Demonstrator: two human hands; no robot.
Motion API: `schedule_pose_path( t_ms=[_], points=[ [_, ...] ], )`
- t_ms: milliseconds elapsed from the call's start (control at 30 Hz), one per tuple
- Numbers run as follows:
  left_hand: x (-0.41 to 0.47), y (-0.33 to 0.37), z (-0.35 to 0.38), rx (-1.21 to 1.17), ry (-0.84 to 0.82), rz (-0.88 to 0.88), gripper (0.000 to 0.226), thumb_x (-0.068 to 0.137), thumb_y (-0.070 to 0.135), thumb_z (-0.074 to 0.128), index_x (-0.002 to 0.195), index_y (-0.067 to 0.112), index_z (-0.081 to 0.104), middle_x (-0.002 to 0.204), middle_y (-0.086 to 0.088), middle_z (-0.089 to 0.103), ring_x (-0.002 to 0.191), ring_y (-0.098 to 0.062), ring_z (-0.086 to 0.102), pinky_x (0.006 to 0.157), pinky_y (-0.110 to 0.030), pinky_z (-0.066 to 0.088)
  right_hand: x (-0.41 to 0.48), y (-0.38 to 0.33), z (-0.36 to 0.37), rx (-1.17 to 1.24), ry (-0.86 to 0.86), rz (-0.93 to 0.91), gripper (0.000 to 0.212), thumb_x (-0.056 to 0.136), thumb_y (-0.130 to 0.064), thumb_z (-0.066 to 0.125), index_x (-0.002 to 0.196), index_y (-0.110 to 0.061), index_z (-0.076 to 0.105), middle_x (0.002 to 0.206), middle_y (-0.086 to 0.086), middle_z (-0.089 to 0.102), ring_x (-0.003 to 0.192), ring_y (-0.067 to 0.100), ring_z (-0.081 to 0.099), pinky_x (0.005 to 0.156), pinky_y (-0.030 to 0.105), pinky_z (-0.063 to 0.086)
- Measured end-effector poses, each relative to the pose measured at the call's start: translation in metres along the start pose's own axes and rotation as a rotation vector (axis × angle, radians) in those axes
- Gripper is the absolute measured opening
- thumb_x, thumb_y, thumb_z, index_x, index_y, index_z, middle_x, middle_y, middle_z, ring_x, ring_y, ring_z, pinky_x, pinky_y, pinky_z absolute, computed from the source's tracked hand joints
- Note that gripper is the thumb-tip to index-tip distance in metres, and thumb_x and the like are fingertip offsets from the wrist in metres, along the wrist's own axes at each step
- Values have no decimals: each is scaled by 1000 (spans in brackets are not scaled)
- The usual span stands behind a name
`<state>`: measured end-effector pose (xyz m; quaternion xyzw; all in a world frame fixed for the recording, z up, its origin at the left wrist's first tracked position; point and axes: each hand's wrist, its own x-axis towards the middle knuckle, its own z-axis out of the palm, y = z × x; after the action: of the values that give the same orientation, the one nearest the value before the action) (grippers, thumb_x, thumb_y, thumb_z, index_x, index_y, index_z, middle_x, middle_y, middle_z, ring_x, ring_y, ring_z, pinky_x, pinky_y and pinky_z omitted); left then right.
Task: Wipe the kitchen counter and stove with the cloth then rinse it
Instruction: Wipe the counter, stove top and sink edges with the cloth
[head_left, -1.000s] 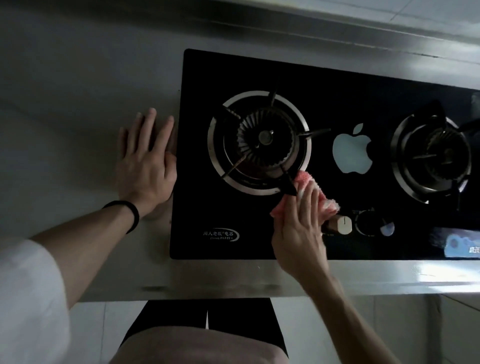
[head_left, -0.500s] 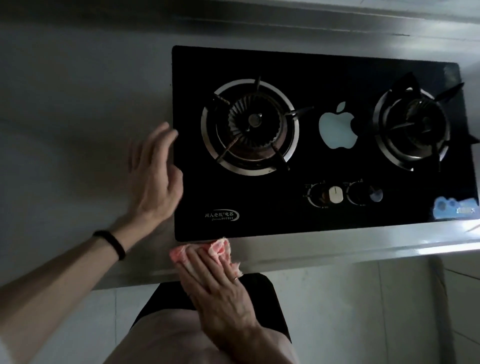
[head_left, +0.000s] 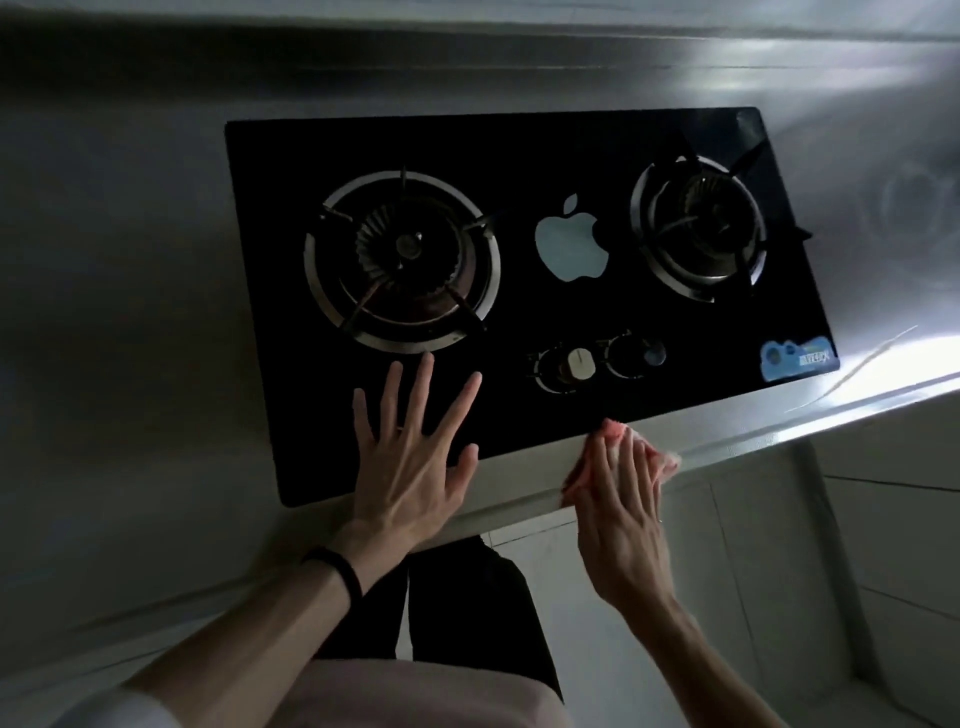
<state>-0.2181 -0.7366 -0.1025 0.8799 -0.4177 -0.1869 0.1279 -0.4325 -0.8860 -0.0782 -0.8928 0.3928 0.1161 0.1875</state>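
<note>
A black glass stove (head_left: 519, 156) with two gas burners sits in the steel counter (head_left: 130, 260). My left hand (head_left: 410, 457) lies flat with fingers spread on the stove's front left glass, below the left burner (head_left: 402, 260). My right hand (head_left: 618, 499) presses a pink cloth (head_left: 613, 441) with straight fingers onto the counter's front strip, just below the stove's front edge. Most of the cloth is hidden under that hand.
The right burner (head_left: 698, 226) stands at the back right. Two knobs (head_left: 579, 364) sit at the stove's front middle. A blue sticker (head_left: 797, 358) marks the front right corner. Below the counter edge (head_left: 779, 431) are white cabinet fronts.
My right hand has slid the cloth rightward along the counter's front strip. My left hand has moved from the counter left of the stove onto the stove's glass.
</note>
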Motion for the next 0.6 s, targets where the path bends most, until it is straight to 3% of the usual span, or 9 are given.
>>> schedule_pose_path(
  t_ms=[133,200,300,433,600],
  points=[
    [1,2,8,44,20,-23,72,99,58,36,166,44,14,177,-8,0,162,-40,2,123,-71,4,-7,-37,18,83,65,59,70,106,-42,31,166,-14,7,174,10,-5,161,28,-11,131,55,-2],
    [0,3,9,57,38,-27,71,98,57,35,165,44,17,177,-7,1,162,-40,4,123,-72,6,-22,-65,35,117,76,-106,71,106,-30,43,166,-10,13,175,11,3,162,30,-2,131,52,0],
    [0,2,11,83,66,-31,70,99,52,35,165,46,16,178,-5,1,162,-39,7,123,-72,9,-44,-84,54,106,14,-330,70,107,-29,44,167,-16,11,176,4,3,162,27,3,130,48,4],
    [0,3,14,135,91,-54,69,98,49,37,165,46,19,177,-4,5,161,-39,10,122,-72,11,-27,-47,39,58,-17,-415,63,111,-36,37,167,-23,13,176,0,5,162,24,3,130,47,6],
    [1,12,12,139,111,-99,71,94,46,39,164,44,25,176,-7,11,160,-40,13,121,-73,12,8,50,-1,29,26,-282,62,110,-43,23,167,-23,9,176,3,3,162,25,-3,131,45,-5]
  ],
)
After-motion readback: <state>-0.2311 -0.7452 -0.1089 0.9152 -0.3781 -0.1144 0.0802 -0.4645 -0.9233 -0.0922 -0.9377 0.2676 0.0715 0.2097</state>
